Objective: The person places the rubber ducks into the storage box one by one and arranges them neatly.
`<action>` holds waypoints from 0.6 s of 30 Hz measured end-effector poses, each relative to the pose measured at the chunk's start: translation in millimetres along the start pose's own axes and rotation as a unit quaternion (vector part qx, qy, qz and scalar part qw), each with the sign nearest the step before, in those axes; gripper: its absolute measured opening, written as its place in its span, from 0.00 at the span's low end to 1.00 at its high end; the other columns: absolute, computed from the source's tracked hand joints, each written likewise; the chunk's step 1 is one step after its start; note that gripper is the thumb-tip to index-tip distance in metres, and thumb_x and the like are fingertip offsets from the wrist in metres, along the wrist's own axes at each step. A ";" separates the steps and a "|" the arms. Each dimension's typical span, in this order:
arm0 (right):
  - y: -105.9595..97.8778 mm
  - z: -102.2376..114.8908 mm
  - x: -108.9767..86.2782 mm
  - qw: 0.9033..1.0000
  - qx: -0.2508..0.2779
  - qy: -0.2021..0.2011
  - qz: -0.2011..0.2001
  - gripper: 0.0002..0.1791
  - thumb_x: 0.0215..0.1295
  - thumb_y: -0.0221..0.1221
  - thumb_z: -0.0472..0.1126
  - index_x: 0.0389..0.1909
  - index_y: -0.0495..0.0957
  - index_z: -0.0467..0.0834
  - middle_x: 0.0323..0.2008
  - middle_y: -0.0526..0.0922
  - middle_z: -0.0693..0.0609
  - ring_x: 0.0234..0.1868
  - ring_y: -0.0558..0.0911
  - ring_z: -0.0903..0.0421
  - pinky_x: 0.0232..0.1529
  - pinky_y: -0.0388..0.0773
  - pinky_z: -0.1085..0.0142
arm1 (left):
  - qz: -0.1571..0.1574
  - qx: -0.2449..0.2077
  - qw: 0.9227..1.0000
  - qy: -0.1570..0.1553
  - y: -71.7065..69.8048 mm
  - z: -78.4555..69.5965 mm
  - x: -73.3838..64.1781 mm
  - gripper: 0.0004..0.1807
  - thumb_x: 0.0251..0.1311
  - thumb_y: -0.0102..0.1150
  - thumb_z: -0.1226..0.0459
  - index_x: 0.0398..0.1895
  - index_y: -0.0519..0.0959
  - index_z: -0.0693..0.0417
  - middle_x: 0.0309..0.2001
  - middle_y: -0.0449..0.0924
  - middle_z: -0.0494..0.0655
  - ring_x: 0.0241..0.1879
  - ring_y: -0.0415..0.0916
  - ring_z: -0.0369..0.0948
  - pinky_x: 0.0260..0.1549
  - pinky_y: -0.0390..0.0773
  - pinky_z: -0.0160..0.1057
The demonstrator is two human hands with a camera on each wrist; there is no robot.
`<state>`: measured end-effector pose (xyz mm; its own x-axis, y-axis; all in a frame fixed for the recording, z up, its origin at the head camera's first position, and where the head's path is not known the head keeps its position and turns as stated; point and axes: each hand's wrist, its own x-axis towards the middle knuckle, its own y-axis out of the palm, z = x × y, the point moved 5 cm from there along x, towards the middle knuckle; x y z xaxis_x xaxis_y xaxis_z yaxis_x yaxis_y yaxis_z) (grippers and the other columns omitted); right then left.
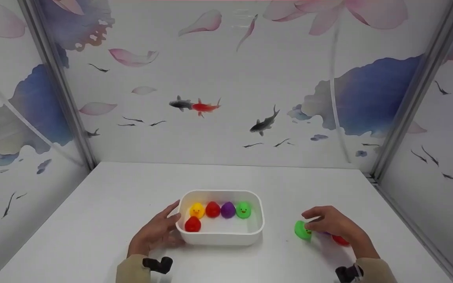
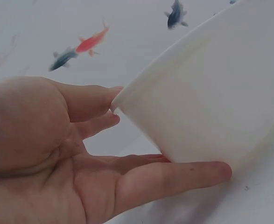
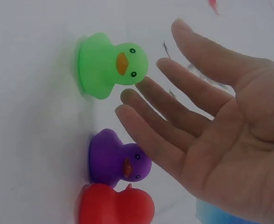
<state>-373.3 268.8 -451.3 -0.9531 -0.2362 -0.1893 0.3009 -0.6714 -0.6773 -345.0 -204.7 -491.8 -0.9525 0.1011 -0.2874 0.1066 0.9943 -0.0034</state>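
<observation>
A white plastic box (image 1: 221, 239) stands on the table, and my left hand (image 1: 157, 228) holds its left end. In the left wrist view the thumb (image 2: 92, 100) is at the box's rim while the other fingers lie along its outer wall. Inside are a yellow toy duck (image 1: 197, 211), a green one (image 1: 243, 210), a purple one (image 1: 228, 210) and two red ones (image 1: 212, 209). My right hand (image 3: 211, 126), fingers spread and loosely bent, hovers close by a green duck (image 3: 101, 65). Beside that stand a purple duck (image 3: 111, 158) and a red duck (image 3: 113, 205).
The white table (image 1: 140, 184) is bounded by a back panel (image 1: 218, 149) and side panels printed with fish and petals. Grey metal posts (image 1: 59, 90) mark the corners. Dark wrist devices (image 1: 157, 265) sit at both sleeves.
</observation>
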 end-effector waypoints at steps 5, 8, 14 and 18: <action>7.0 -4.1 4.0 1.000 0.019 0.018 0.005 0.24 0.62 0.67 0.37 0.60 0.78 0.39 0.61 0.80 0.40 0.54 0.82 0.52 0.53 0.84 0.57 | 0.000 -0.003 1.000 -0.003 -0.1 -0.6 -1.4 0.39 0.72 0.55 0.53 0.81 0.49 0.35 0.77 0.54 0.65 0.71 0.62 0.65 0.49 0.83 0.61; 10.1 -4.6 6.4 0.999 0.028 0.025 0.006 0.24 0.62 0.66 0.35 0.61 0.78 0.38 0.61 0.80 0.39 0.54 0.81 0.52 0.52 0.84 0.58 | -0.001 -0.002 1.000 -0.003 -0.6 -1.6 -1.2 0.39 0.72 0.55 0.53 0.81 0.49 0.35 0.77 0.54 0.65 0.71 0.62 0.66 0.49 0.83 0.61; 10.8 -4.4 7.3 0.999 0.016 0.033 -0.006 0.19 0.61 0.69 0.38 0.52 0.82 0.39 0.54 0.83 0.45 0.48 0.81 0.55 0.49 0.83 0.61 | -0.004 0.007 1.000 -0.001 -1.3 -3.2 -0.7 0.37 0.73 0.54 0.54 0.81 0.50 0.36 0.77 0.53 0.67 0.71 0.61 0.66 0.49 0.84 0.59; 12.5 -2.9 5.5 1.000 0.016 0.025 -0.007 0.17 0.60 0.69 0.39 0.49 0.82 0.39 0.51 0.84 0.47 0.47 0.80 0.56 0.47 0.81 0.62 | 0.003 0.008 1.000 0.002 -1.1 -2.0 -0.9 0.36 0.74 0.52 0.55 0.81 0.51 0.37 0.77 0.54 0.67 0.71 0.61 0.66 0.48 0.84 0.59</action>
<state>-374.9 261.2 -462.9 -0.9574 -0.1926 -0.2153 0.2879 -0.6972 -0.6565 -344.9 -205.9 -489.7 -0.9530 0.1077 -0.2831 0.1170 0.9930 -0.0160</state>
